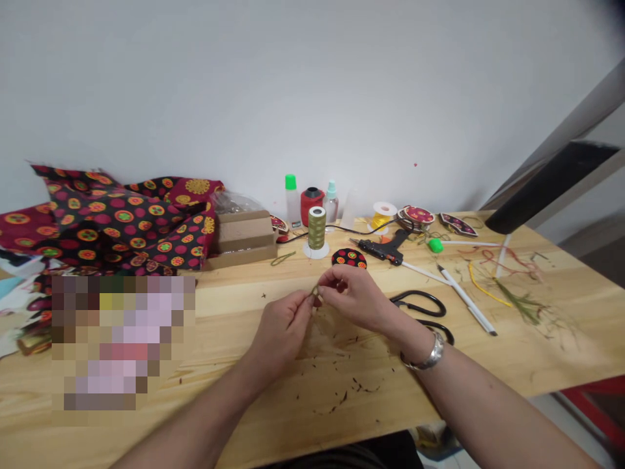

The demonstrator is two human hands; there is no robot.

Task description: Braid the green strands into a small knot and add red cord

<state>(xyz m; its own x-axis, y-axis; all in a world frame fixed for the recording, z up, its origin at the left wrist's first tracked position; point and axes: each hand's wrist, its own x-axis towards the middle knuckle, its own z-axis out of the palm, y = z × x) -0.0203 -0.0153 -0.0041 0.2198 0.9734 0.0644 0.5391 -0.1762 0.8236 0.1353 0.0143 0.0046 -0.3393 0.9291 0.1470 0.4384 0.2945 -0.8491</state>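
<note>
Red and black cloth (114,221) with round spots lies in a big heap far past the left hand (280,332); a blurry patch (122,342) on the wooden table (244,417) sits just left of that hand, and what is under it cannot be seen; brown cardboard blocks (241,241) stand beside the cloth, beyond the hand; a small loop of green string (283,258) lies on the table past the same hand; both hands meet near the middle, closed in a tight pinch, and their fingertips hold a tiny bit of green cord (316,292) between them; the left hand grips it from the near left, and the right hand (351,296) grips it from the right, a little farther out; the cord is so small that its long way cannot be told; a big spool of green thread (317,228) stands straight ahead of the pinch; a round spotted disc (348,258) lies just past the right hand; a black glue gun (383,251) lies beyond that hand too, with a yellow spool (383,215) behind it; black scissors (420,312) lie just right of the right hand, near its silver bangle (430,352); a white pen (466,299) lies farther right; messy green threads (522,301) lie at the far right.
</note>
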